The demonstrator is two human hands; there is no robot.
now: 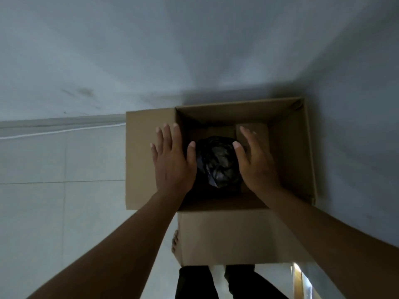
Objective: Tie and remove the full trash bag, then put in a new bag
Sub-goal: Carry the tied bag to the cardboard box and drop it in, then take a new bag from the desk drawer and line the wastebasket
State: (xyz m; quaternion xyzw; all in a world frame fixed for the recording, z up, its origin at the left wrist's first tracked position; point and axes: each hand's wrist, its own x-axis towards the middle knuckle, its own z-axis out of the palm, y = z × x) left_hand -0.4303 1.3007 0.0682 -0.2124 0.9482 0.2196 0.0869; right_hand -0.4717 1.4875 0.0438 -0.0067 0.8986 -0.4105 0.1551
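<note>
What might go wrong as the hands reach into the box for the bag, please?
1. The bag lies deep in the box, so an open-handed grip from either hand, left or right, may slip.
2. The near flap hangs over a bare foot; tugging could tip the box onto it.

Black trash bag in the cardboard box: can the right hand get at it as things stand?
Probably yes. The right hand is open above the black trash bag, the cardboard box has its flaps folded out, and nothing covers the bag.
</note>
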